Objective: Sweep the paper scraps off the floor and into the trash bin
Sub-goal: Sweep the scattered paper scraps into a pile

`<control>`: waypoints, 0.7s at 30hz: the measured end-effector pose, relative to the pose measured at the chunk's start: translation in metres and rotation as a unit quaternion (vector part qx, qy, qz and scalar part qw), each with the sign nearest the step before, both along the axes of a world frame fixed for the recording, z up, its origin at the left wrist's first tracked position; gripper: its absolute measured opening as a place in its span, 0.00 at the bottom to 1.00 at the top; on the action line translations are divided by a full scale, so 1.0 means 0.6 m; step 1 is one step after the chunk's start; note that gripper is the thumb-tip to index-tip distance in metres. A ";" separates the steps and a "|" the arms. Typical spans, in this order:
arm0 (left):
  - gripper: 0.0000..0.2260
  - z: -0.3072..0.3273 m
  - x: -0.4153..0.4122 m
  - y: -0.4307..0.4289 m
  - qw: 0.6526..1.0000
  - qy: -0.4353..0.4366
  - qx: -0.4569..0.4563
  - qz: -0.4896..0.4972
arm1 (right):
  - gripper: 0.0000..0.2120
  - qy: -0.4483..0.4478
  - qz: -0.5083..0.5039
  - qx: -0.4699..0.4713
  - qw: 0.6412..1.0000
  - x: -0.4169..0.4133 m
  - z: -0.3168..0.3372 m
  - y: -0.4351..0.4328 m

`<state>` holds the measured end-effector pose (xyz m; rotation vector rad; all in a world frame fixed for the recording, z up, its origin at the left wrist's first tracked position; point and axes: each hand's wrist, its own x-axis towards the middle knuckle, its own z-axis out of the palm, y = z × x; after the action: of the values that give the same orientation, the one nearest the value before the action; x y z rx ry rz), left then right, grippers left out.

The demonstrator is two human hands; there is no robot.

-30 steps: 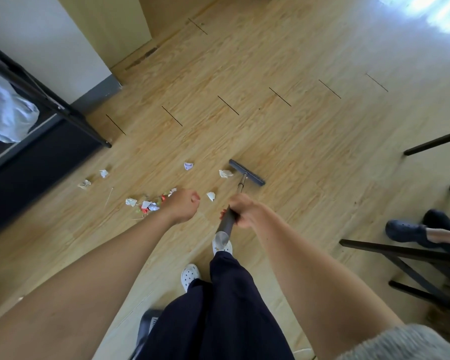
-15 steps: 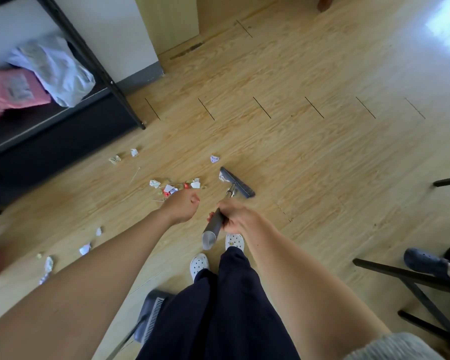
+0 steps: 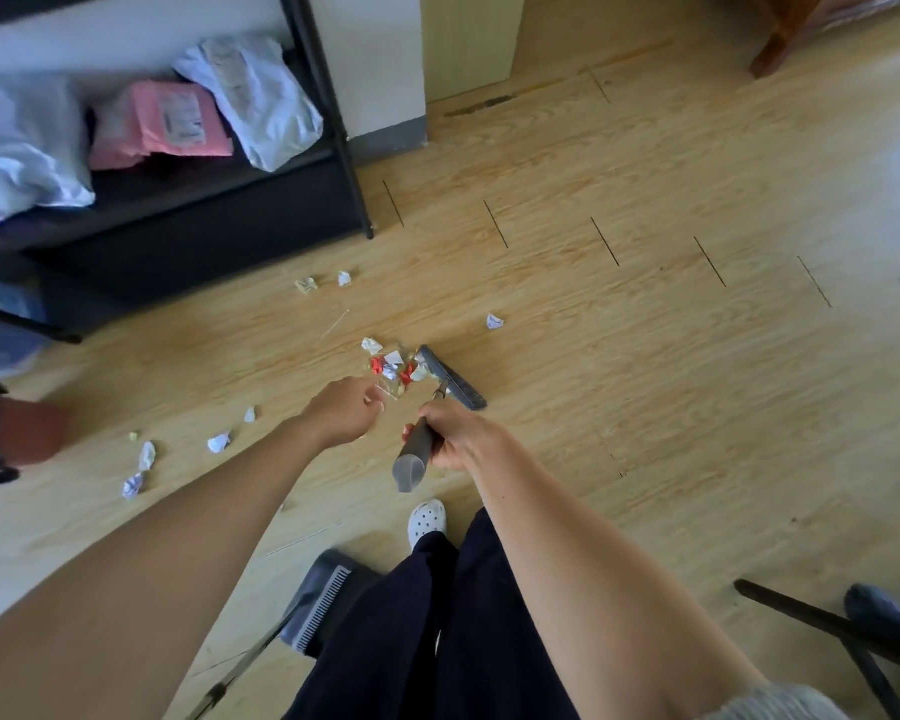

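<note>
My right hand (image 3: 461, 433) grips the grey handle of a small broom (image 3: 411, 459). Its dark head (image 3: 452, 379) rests on the wood floor against a pile of white and red paper scraps (image 3: 393, 367). My left hand (image 3: 341, 413) hovers just left of the handle with loosely curled fingers and nothing in it. One scrap (image 3: 494, 321) lies alone beyond the broom head. Two scraps (image 3: 323, 282) lie near the shelf, and several more (image 3: 218, 442) are scattered at the left. A grey dustpan (image 3: 315, 600) stands by my legs. No trash bin is in view.
A black metal shelf (image 3: 357, 200) with pink and white bags stands at the upper left. Another person's foot (image 3: 32, 433) is at the left edge. Black chair legs (image 3: 827, 631) and a dark shoe (image 3: 879, 610) sit at the lower right.
The broom head has swept left, pushing two loose scraps into the red-and-white pile. My view has swung left, showing more of the shelf and the scraps at the left.
</note>
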<state>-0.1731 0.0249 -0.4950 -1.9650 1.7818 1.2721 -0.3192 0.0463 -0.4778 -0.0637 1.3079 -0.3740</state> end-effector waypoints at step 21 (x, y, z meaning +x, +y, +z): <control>0.12 0.032 0.026 -0.047 0.999 0.036 -0.023 0.026 | 0.07 0.129 0.099 -0.045 0.986 -0.075 0.044 -0.067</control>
<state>-0.1578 -0.0033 -0.4758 -2.0270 1.8192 1.3458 -0.3644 0.0063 -0.4511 -0.3260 1.5246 -0.2595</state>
